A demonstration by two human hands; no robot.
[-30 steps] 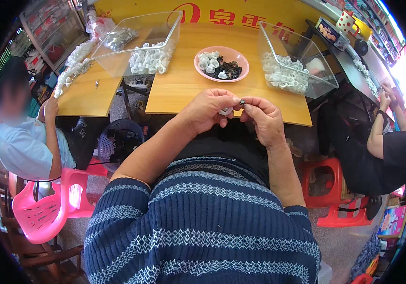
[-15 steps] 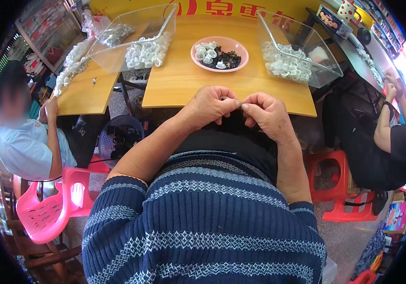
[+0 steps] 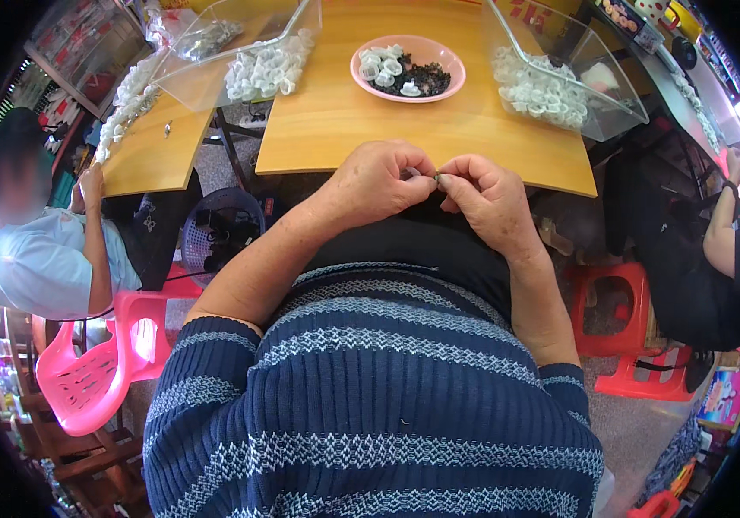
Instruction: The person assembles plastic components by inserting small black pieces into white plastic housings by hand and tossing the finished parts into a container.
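My left hand (image 3: 385, 179) and my right hand (image 3: 489, 204) meet at the near edge of the yellow table (image 3: 335, 155). Thumb and forefinger of each are pinched together, tip to tip. Something tiny sits between the fingertips, too small and covered to name. Beyond my hands a pink bowl (image 3: 360, 89) holds white ring-shaped plastic pieces (image 3: 380, 64) in its left part and a heap of small black parts (image 3: 429, 78). One white piece (image 3: 410, 88) lies at the bowl's near side, against the black ones.
Clear plastic bins with many white pieces stand left (image 3: 206, 78) and right (image 3: 620, 121) on the table. Co-workers sit at both sides, one in a light blue shirt (image 3: 50, 259). A purple basket (image 3: 223, 233) and a pink chair (image 3: 85, 380) are left, red stools (image 3: 612, 306) right.
My view has shifted a little, so the table and bowl appear higher. Both hands stay pinched together fingertip to fingertip, with only a slight shift of the fingers.
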